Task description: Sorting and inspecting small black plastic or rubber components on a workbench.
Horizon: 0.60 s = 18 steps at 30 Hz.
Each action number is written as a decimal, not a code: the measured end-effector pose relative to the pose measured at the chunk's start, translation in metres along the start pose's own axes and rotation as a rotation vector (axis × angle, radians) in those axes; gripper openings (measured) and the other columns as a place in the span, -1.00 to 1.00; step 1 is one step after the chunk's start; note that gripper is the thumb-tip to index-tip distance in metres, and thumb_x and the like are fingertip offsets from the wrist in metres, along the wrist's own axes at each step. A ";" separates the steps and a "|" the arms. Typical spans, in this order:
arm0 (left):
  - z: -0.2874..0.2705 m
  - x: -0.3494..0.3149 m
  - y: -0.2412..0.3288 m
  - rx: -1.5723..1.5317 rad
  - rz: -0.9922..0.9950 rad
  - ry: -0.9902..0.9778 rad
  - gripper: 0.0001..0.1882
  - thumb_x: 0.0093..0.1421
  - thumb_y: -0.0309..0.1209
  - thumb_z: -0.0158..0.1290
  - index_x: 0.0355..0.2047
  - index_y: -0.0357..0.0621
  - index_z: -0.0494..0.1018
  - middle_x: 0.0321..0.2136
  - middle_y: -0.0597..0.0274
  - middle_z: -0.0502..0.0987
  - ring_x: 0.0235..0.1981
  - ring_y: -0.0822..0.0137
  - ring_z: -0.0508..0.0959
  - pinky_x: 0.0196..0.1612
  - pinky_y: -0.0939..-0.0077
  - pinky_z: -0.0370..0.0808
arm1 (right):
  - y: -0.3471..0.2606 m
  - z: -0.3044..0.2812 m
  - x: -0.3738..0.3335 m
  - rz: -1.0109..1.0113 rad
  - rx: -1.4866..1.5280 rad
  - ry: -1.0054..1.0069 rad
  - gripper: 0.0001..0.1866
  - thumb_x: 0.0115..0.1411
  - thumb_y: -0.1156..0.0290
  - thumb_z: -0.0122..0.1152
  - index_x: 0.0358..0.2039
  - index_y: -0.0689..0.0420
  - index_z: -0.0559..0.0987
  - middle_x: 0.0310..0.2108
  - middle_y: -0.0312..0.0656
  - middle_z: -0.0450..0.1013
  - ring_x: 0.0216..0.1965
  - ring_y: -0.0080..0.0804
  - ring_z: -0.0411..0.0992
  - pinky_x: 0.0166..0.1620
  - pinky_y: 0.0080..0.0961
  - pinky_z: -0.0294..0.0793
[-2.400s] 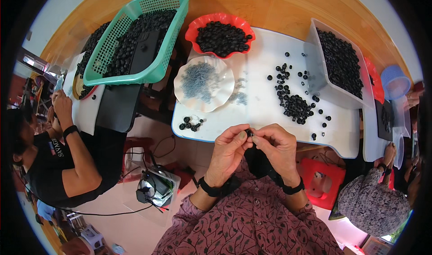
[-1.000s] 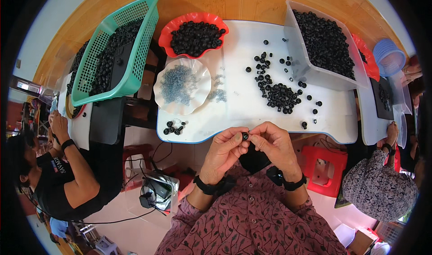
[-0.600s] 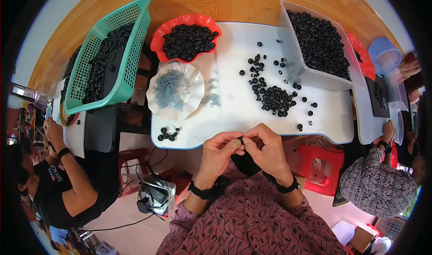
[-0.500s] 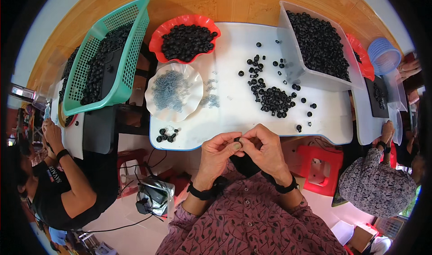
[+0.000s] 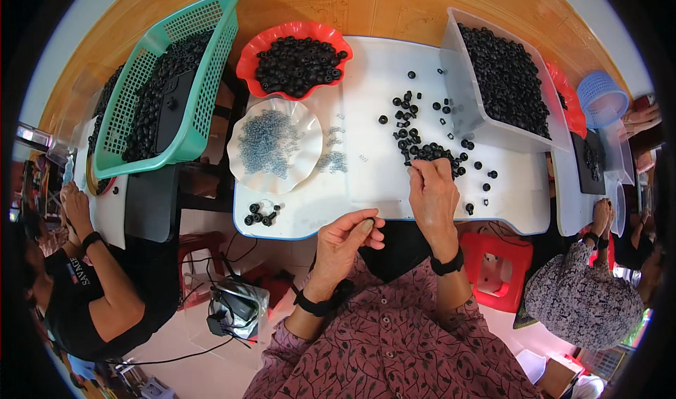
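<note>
My left hand (image 5: 343,245) is held just off the table's near edge, thumb and fingers pinched on a small black plastic part (image 5: 369,220), mostly hidden by the fingertips. At the near side of a pile of small round black parts (image 5: 429,149), my right hand (image 5: 434,196) has its thumb and forefinger pressed together. A dark bit shows at those fingertips, but I cannot tell whether it is gripped or lies in the pile. Small clear springs fill a white scalloped dish (image 5: 313,146) on the left, and more lie beside it on the white table (image 5: 380,195).
Black parts fill a red scalloped bowl (image 5: 246,72), a translucent bin (image 5: 493,131) at the back right and a green basket (image 5: 193,146) on the left. A few black pieces (image 5: 262,216) sit at the table's near left corner. Other people work at both sides.
My hands were together at the table edge over a small black part. Now the right hand has moved forward to the black pile, while the left stays near the edge.
</note>
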<state>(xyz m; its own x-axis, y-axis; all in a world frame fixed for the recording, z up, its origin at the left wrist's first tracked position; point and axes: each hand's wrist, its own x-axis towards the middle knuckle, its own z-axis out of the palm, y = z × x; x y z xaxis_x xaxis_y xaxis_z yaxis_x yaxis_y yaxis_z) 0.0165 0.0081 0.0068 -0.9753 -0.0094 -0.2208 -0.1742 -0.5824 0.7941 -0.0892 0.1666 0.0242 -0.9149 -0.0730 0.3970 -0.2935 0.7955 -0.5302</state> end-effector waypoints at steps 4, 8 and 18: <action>-0.003 -0.001 0.001 0.000 0.011 -0.004 -0.72 0.31 -0.55 -0.04 0.00 -0.38 0.44 -0.21 -0.02 0.57 -0.33 0.36 0.59 -0.26 0.48 0.63 | 0.003 0.008 0.004 -0.037 -0.131 0.003 -0.90 0.09 0.47 0.25 -0.35 0.13 0.58 -0.37 -0.11 0.34 -0.45 -0.08 0.45 -0.44 -0.23 0.42; -0.004 -0.002 0.002 -0.006 0.014 -0.014 -0.73 0.31 -0.55 -0.04 -0.01 -0.38 0.45 -0.22 -0.02 0.57 -0.33 0.36 0.59 -0.26 0.49 0.63 | 0.001 0.008 0.007 -0.068 -0.166 -0.023 -0.91 0.07 0.48 0.26 -0.37 0.14 0.56 -0.36 -0.10 0.32 -0.43 -0.06 0.44 -0.43 -0.21 0.43; -0.007 -0.004 0.004 -0.031 -0.006 0.016 -0.74 0.31 -0.56 -0.06 -0.02 -0.38 0.45 -0.22 0.00 0.58 -0.34 0.38 0.59 -0.27 0.51 0.62 | -0.014 0.006 -0.008 -0.105 -0.060 -0.153 -0.89 0.06 0.49 0.27 -0.38 0.17 0.54 -0.36 -0.10 0.34 -0.41 -0.05 0.46 -0.39 -0.20 0.44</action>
<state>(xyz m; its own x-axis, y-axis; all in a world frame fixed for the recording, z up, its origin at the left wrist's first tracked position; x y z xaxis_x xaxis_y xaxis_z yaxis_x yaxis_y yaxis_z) 0.0205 -0.0001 0.0067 -0.9718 -0.0186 -0.2352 -0.1759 -0.6072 0.7748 -0.0795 0.1525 0.0238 -0.9128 -0.2444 0.3270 -0.3768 0.8127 -0.4444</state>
